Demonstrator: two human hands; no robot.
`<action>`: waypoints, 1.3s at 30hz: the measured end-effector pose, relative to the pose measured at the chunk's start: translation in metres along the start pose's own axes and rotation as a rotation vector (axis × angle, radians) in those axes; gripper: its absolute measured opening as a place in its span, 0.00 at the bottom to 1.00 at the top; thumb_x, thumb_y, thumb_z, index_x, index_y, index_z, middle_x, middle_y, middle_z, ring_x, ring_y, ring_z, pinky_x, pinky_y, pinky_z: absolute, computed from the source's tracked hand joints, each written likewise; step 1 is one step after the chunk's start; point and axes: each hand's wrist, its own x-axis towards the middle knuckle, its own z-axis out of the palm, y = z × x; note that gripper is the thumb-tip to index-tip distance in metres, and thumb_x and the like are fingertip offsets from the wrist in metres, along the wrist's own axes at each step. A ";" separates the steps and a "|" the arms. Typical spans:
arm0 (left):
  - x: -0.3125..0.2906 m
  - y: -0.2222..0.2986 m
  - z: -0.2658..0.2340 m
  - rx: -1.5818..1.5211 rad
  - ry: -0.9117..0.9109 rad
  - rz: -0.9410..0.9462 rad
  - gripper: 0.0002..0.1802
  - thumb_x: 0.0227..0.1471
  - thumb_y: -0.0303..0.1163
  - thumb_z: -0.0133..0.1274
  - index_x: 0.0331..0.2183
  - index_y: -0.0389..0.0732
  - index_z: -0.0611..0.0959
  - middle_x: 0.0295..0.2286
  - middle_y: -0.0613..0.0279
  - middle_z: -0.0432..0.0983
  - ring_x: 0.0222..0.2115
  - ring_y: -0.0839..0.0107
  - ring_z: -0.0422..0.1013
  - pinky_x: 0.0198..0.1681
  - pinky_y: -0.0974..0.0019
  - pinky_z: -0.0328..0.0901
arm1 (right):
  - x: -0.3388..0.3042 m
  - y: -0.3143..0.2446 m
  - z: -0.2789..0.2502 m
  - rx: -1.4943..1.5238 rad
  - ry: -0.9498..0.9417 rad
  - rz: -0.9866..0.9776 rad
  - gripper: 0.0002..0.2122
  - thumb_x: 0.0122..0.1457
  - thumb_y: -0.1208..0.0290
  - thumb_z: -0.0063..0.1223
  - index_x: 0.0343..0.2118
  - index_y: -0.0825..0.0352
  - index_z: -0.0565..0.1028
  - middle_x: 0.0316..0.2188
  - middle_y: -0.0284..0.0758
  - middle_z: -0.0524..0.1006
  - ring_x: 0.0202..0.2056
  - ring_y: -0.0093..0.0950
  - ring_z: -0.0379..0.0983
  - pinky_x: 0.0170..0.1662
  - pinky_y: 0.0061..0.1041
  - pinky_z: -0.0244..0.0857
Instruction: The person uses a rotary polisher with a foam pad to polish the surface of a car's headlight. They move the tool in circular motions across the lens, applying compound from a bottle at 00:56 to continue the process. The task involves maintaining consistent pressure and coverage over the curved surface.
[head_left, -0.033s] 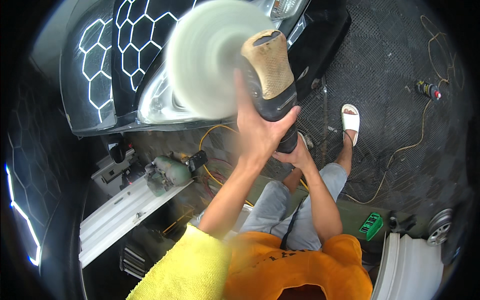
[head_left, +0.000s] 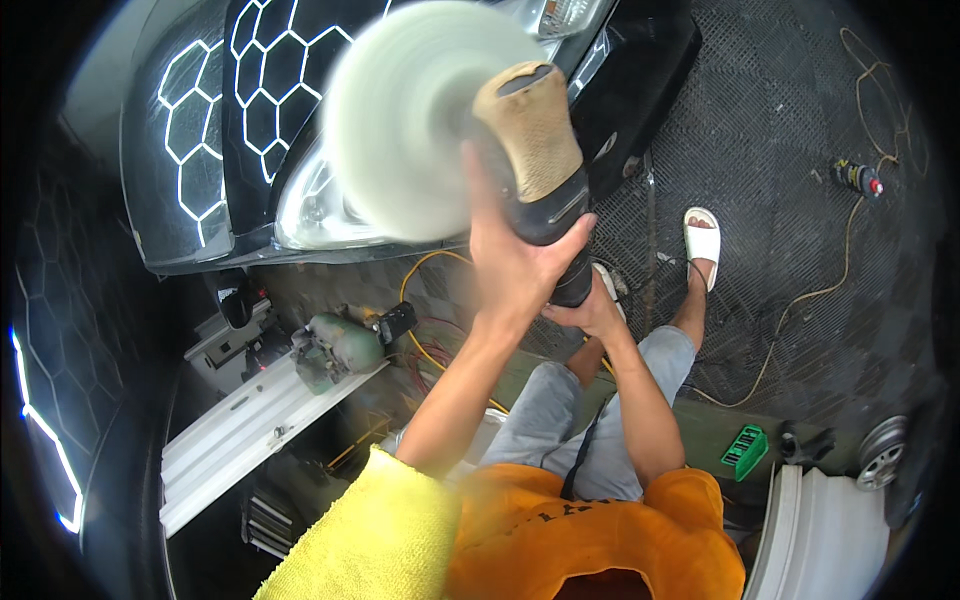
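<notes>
With both hands I hold a polisher (head_left: 540,130), its body black with a worn tan grip at the far end. Its round white pad (head_left: 385,130) is smeared as if spinning, over the headlight (head_left: 310,205) of a black car (head_left: 180,140); whether they touch I cannot tell. My left hand (head_left: 518,262) wraps the body, thumb across it and index finger stretched toward the pad. Behind it, my right hand (head_left: 592,312) is closed round the black rear end, its fingers partly hidden. A yellow towel (head_left: 370,530) hangs over my left shoulder.
A yellow cord (head_left: 425,260) runs behind my left forearm. To the left are a green compressor-like machine (head_left: 345,342) and a white ridged panel (head_left: 250,425). On the dark mat (head_left: 760,230) lie a bottle (head_left: 857,178) and a thin hose (head_left: 848,235). A green tool (head_left: 744,452) is at lower right.
The polisher and its pad have shifted slightly to the left, my hands moving along with it. My grip looks the same.
</notes>
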 end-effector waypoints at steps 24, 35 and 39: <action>-0.005 -0.015 -0.003 0.061 0.151 0.146 0.74 0.34 0.32 0.74 0.65 0.36 0.33 0.53 0.35 0.63 0.53 0.54 0.66 0.56 0.57 0.61 | 0.022 -0.011 -0.008 -0.073 -0.083 -0.071 0.45 0.34 0.69 0.74 0.60 0.71 0.63 0.52 0.41 0.73 0.53 0.30 0.70 0.56 0.30 0.62; -0.044 -0.041 -0.029 0.051 0.279 -0.083 0.74 0.36 0.31 0.72 0.64 0.38 0.30 0.58 0.43 0.54 0.56 0.57 0.59 0.62 0.55 0.54 | 0.000 -0.031 0.009 -0.138 -0.137 0.067 0.45 0.33 0.67 0.74 0.58 0.72 0.63 0.48 0.40 0.75 0.49 0.29 0.71 0.56 0.27 0.61; -0.086 -0.062 -0.055 -0.058 0.416 -0.209 0.68 0.39 0.34 0.70 0.65 0.35 0.36 0.57 0.44 0.55 0.56 0.58 0.59 0.61 0.57 0.53 | -0.027 -0.025 0.026 -0.250 -0.199 0.103 0.43 0.34 0.66 0.73 0.58 0.71 0.65 0.47 0.44 0.77 0.48 0.34 0.75 0.54 0.30 0.64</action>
